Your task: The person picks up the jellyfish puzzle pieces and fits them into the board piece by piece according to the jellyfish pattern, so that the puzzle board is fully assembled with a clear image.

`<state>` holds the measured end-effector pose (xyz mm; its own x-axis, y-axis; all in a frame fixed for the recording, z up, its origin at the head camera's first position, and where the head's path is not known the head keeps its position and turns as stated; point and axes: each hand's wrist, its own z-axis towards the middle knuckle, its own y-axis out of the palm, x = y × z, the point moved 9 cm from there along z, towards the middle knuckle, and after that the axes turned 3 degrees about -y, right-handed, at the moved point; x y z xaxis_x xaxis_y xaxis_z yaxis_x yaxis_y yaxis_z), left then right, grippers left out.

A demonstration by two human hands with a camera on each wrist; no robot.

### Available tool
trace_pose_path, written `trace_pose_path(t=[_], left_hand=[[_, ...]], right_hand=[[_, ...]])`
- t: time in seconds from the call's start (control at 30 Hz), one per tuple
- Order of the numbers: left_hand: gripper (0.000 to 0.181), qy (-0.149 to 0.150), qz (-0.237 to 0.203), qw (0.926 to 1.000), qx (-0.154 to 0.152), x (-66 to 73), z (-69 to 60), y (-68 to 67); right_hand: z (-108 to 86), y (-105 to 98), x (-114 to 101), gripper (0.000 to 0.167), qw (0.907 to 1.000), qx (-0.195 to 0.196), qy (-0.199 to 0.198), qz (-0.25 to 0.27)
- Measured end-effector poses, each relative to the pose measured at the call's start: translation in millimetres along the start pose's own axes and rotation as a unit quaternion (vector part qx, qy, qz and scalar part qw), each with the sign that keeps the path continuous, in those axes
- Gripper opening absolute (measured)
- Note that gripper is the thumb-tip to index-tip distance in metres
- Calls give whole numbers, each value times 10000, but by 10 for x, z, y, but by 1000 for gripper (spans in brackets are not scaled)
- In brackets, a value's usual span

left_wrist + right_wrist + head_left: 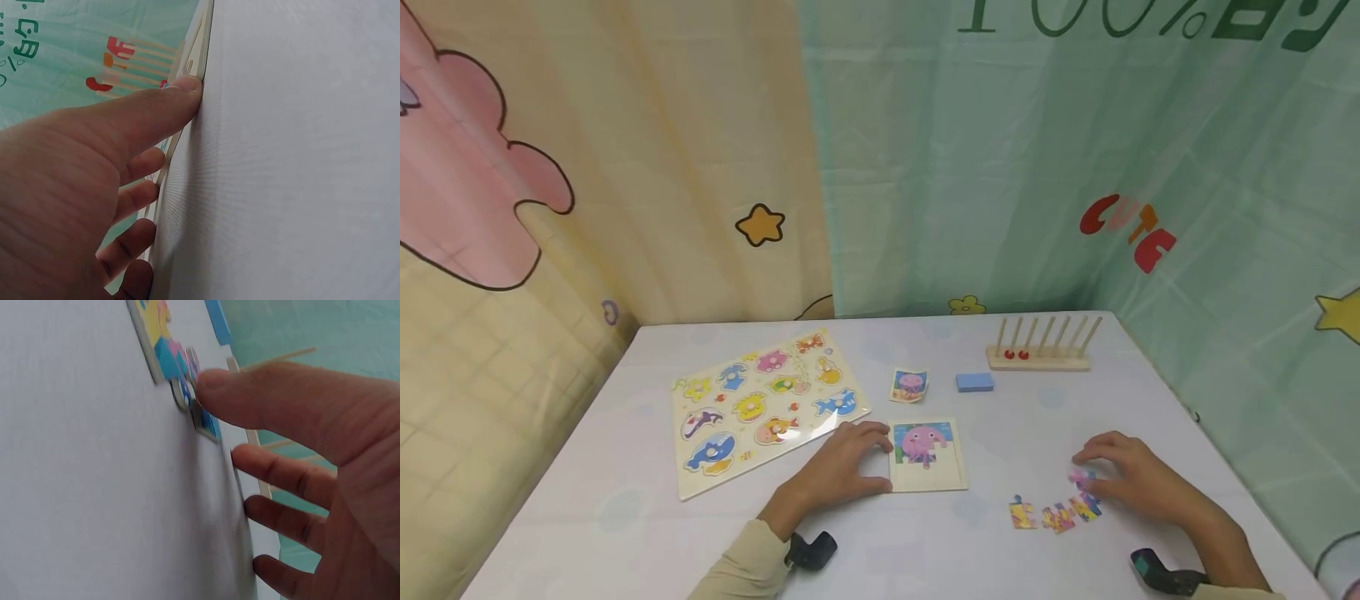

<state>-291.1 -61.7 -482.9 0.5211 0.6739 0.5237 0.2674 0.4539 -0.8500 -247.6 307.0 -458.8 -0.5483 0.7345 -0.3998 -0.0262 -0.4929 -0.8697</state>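
Observation:
A square wooden puzzle board (929, 477) lies mid-table, its picture of a pink octopus partly filled in at the top. My left hand (842, 467) rests at the board's left side, thumb and fingertips touching its edge; the left wrist view shows the thumb (159, 112) against that edge. Over to the right, my right hand (1138, 479) reaches over loose jigsaw pieces (1060, 518), thumb and forefinger apart around the uppermost ones. In the right wrist view the thumb (250, 397) touches or nearly touches a blue piece (209, 425); the forefinger is hidden behind it.
A large peg puzzle board (767, 400) with sea animals lies at the left. Behind the octopus board are a small picture card (909, 386) and a blue block (974, 382). A wooden peg rack (1037, 362) with red beads stands at the back right, before the curtain.

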Motion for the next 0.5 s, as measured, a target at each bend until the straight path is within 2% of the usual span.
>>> trace_pose_path(t=[0.13, 0.33, 0.5], left_hand=[[44, 28, 20, 10000, 63, -10, 19, -29], [44, -21, -124, 9999, 20, -23, 30, -8], [44, -47, -134, 9999, 22, -35, 10, 21]], right_hand=[[-77, -54, 44, 40, 9986, 302, -393, -163], [-102, -79, 110, 40, 9979, 601, -225, -109], [-158, -73, 127, 42, 9958, 877, -246, -17]])
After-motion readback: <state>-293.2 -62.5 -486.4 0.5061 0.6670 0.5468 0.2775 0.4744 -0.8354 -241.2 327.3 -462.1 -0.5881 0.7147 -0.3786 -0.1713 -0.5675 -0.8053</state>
